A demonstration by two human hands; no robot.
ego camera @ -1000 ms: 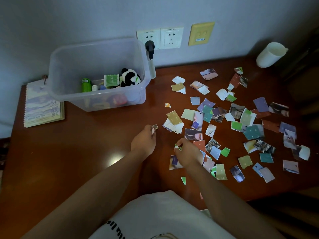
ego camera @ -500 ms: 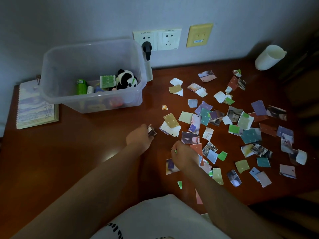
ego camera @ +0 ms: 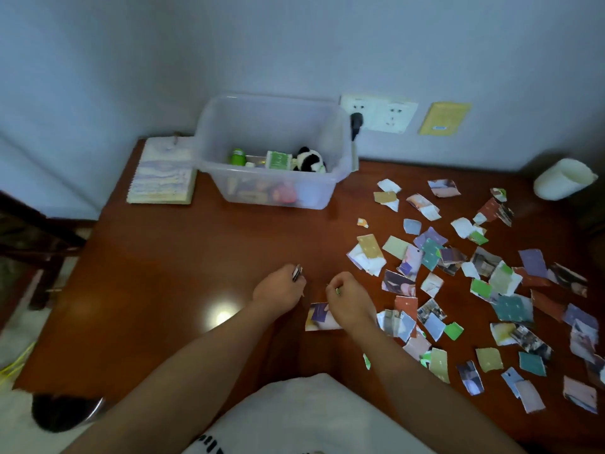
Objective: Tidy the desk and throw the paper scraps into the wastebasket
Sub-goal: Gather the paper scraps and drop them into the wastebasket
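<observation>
The left grip [ego camera: 281,290] is curled, pinching a thin stack of scraps [ego camera: 297,273] just above the counter [ego camera: 163,290], and the right grip [ego camera: 352,301], close beside it, is clamped on a small green scrap [ego camera: 338,291]. Loose paper scraps [ego camera: 512,306] lie spread over the counter to the right of the right grip, one partly beneath it. A dark round wastebasket [ego camera: 62,411] sits on the floor [ego camera: 16,352], well to the left grip's near left.

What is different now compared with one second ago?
Both hands drifted slightly left, away from the scrap pile. The left hand still pinches its scraps; the right hand still pinches a green scrap. The view swung left, revealing a dark bin on the floor. Nothing was let go; the pile and the clear box stayed put.
</observation>
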